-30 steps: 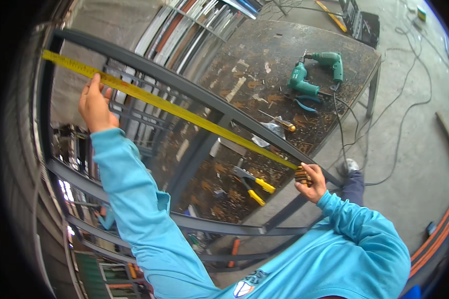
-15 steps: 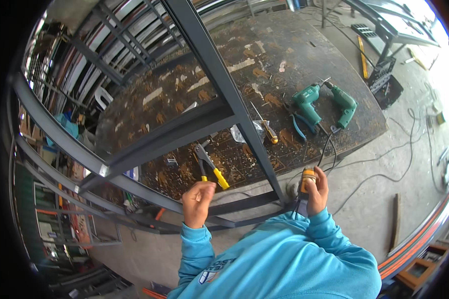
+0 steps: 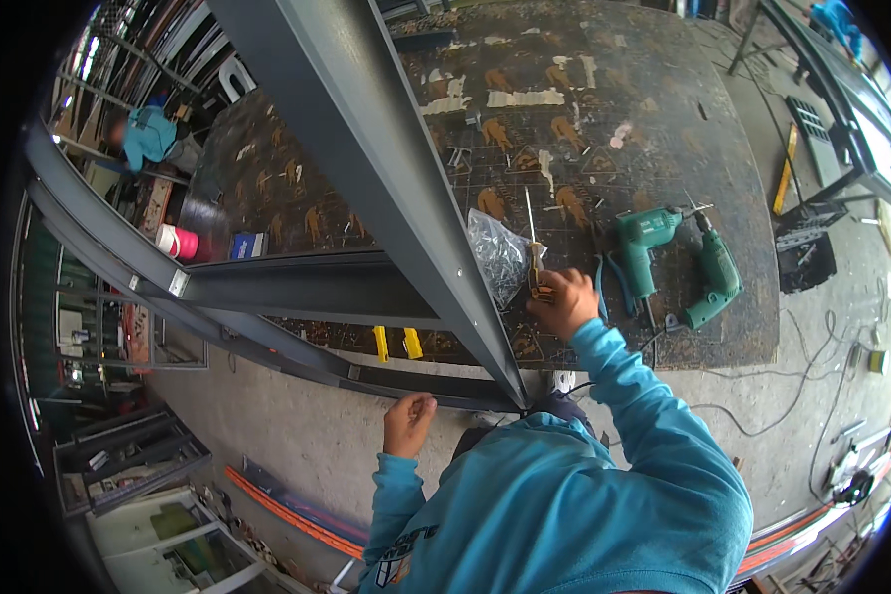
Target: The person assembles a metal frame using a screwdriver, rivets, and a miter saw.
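Observation:
My right hand (image 3: 564,305) reaches over the dark worktable (image 3: 663,148), its fingers closed around the yellow-and-black handle of a screwdriver (image 3: 532,223). The shaft points away from me. Touching or close beside it lies a clear plastic bag of small metal fasteners (image 3: 495,257). My left hand (image 3: 409,424) is low, in front of the grey metal frame (image 3: 366,148), with its fingers curled together. Whether something small sits in them, I cannot make out. Behind the frame's lower bars, yellow handles of a hand riveter (image 3: 411,343) show; its head is hidden.
Right of my right hand lie blue-handled pliers (image 3: 619,287) and two green power drills (image 3: 648,233) (image 3: 715,277). Cables (image 3: 762,421) trail over the floor. A pink-and-white roll (image 3: 176,241) sits at left. One person (image 3: 148,137) is at far left, another (image 3: 840,25) at top right.
My right hand has moved forward from near my body onto the screwdriver; the yellow-and-black object it held is out of sight. My left hand stays curled. The view has shifted against the frame.

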Action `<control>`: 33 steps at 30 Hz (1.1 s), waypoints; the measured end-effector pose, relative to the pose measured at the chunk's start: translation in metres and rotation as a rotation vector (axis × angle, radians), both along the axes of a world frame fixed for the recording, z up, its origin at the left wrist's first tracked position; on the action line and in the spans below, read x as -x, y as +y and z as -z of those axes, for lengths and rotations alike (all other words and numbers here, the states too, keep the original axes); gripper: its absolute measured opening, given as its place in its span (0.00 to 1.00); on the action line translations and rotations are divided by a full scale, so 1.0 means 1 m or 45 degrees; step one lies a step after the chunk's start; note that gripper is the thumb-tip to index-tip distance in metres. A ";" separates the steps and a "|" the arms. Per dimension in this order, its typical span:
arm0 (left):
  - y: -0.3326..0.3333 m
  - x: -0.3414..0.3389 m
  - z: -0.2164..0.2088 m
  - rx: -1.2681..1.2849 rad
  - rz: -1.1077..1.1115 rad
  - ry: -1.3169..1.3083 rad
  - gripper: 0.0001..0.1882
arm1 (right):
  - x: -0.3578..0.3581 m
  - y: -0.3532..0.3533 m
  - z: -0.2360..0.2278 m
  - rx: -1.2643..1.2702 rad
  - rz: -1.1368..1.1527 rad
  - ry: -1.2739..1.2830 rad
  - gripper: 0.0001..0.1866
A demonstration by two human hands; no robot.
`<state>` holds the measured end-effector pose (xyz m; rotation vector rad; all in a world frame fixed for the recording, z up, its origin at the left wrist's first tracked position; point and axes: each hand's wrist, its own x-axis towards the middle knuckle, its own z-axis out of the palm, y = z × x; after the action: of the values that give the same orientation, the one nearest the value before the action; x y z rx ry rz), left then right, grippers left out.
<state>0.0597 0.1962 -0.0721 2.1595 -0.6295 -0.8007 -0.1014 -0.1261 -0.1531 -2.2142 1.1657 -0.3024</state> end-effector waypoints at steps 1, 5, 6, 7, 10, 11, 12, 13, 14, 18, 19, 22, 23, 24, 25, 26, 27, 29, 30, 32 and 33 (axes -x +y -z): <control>0.007 0.003 0.000 -0.026 -0.019 -0.030 0.15 | -0.002 -0.019 0.005 0.003 -0.013 -0.034 0.25; 0.031 0.018 0.012 -0.125 -0.167 -0.028 0.15 | -0.019 -0.114 0.023 0.451 0.046 -0.259 0.07; 0.035 0.022 0.015 -0.100 -0.167 -0.021 0.15 | -0.023 -0.132 0.024 0.412 0.049 -0.096 0.08; 0.038 0.025 0.019 -0.098 -0.184 -0.004 0.15 | -0.026 -0.143 0.026 0.342 0.080 -0.135 0.09; 0.038 0.030 0.026 -0.049 -0.206 -0.016 0.15 | -0.040 -0.152 0.025 0.284 -0.032 0.029 0.10; 0.036 0.029 0.027 -0.038 -0.213 -0.044 0.14 | -0.045 -0.147 0.024 0.290 -0.065 -0.073 0.10; 0.034 0.029 0.027 -0.061 -0.239 -0.027 0.14 | -0.050 -0.137 0.025 0.301 -0.111 -0.168 0.09; 0.031 0.027 0.027 -0.053 -0.220 -0.025 0.13 | -0.052 -0.129 0.025 0.304 -0.125 -0.191 0.09; 0.027 0.024 0.027 -0.044 -0.208 -0.062 0.13 | -0.056 -0.118 0.026 0.436 -0.150 -0.280 0.09; 0.006 0.017 0.024 -0.025 -0.133 -0.066 0.12 | -0.074 -0.080 0.033 0.043 -0.324 -0.290 0.08; -0.002 0.015 0.023 0.004 -0.102 -0.076 0.12 | -0.080 -0.074 0.035 0.119 -0.438 -0.310 0.09; -0.023 0.013 0.024 0.051 -0.019 -0.024 0.13 | -0.103 -0.056 0.037 0.032 -0.541 -0.089 0.10; -0.031 0.012 0.027 0.080 -0.001 0.015 0.13 | -0.106 -0.055 0.036 0.116 -0.664 -0.070 0.11; -0.037 0.010 0.030 0.106 0.001 0.083 0.13 | -0.112 -0.051 0.036 0.270 -0.724 0.188 0.13; -0.043 0.007 0.036 0.049 0.027 -0.013 0.14 | -0.114 -0.051 0.035 0.048 -0.598 0.007 0.14; -0.049 0.002 0.043 -0.006 0.031 -0.083 0.15 | -0.118 -0.051 0.035 0.045 -0.612 -0.007 0.14; -0.055 -0.007 0.051 -0.023 0.021 -0.165 0.16 | -0.118 -0.052 0.034 0.244 -0.724 -0.013 0.15; -0.066 -0.032 0.071 -0.027 -0.011 -0.442 0.20 | -0.118 -0.060 0.033 0.304 -0.760 -0.048 0.15; -0.073 -0.044 0.082 -0.038 -0.098 -0.573 0.22 | -0.118 -0.066 0.034 0.320 -0.755 -0.063 0.15; -0.090 -0.062 0.104 -0.137 -0.275 -0.845 0.26 | -0.119 -0.082 0.034 0.301 -0.686 -0.096 0.15; -0.095 -0.067 0.112 -0.240 -0.266 -0.874 0.29 | -0.121 -0.091 0.034 0.294 -0.656 -0.109 0.15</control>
<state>0.1266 0.1011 -0.1841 2.6264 -0.6582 0.0175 0.0194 -0.2171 -0.1872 -2.5771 0.5021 -0.3203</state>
